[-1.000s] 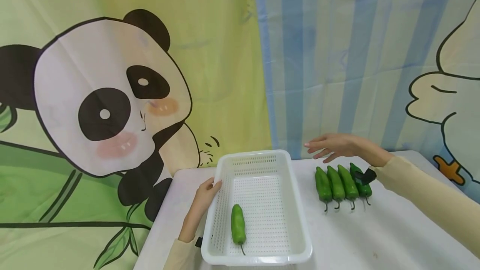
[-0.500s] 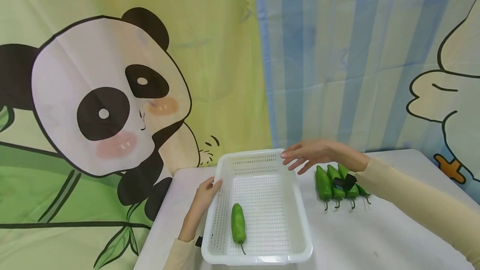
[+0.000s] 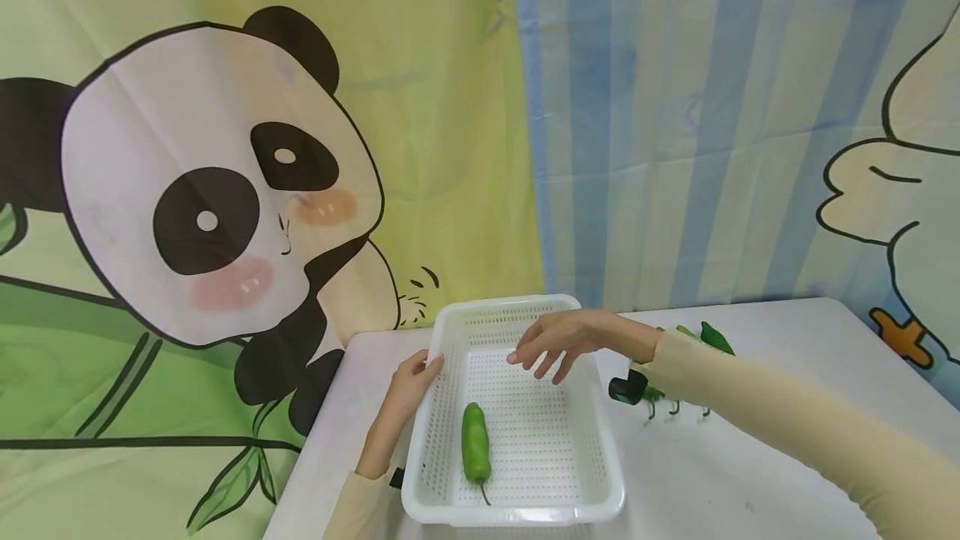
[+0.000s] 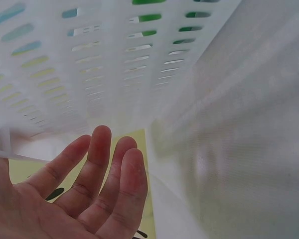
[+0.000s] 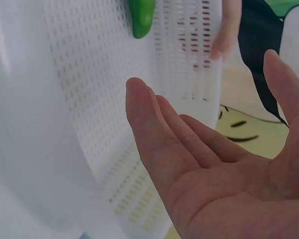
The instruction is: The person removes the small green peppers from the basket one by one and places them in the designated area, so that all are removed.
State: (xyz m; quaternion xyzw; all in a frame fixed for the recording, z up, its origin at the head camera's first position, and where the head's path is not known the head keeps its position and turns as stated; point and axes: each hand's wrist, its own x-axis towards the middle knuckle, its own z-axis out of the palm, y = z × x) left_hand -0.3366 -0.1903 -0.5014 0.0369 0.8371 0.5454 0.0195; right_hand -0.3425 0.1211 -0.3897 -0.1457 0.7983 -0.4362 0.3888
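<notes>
A white perforated plastic basket (image 3: 517,515) stands on the table, and one green pepper (image 3: 476,444) lies in its left half, stem toward the front. My left hand (image 3: 411,386) holds the basket's left rim, thumb over the edge. In the left wrist view its fingers (image 4: 132,174) are spread along the outer wall. Over the basket's far right part hovers my right hand (image 3: 558,342), fingers loosely extended and holding nothing. More green peppers (image 3: 717,338) lie in a row right of the basket, mostly hidden behind my right forearm.
The white-covered table (image 3: 720,473) extends right of the basket. Behind it hangs a printed curtain (image 3: 450,148) with a panda and blue stripes. A black wrist strap (image 3: 628,387) sits below my right sleeve.
My right hand has moved left from above the pepper row to over the basket, its forearm now covering most of that row. The left hand, basket and pepper inside stay in place.
</notes>
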